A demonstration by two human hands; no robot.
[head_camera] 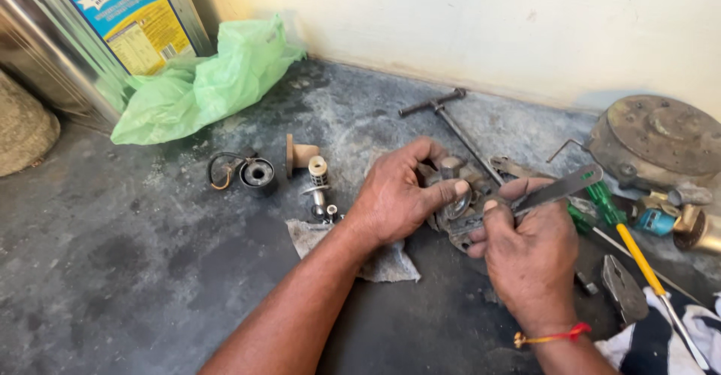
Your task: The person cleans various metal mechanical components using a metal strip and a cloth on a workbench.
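My left hand (394,195) grips a small grimy metal part (456,187) with a round bright face, thumb pressed on it. My right hand (529,251) holds a flat metal blade (559,189), its tip laid against the underside of the part. Both hands hover just above the dark stone floor (150,270), over a dirty grey rag (379,259). A red and yellow thread circles my right wrist.
Left of the hands lie a round coil with wires (251,171), a tan spool (299,154) and a small valve stem (318,183). A T-handle rod (443,112), green-handled screwdrivers (612,217), pliers (623,289), a round rusty housing (657,138), a green plastic bag (210,78) and an oil tin (98,22) surround them.
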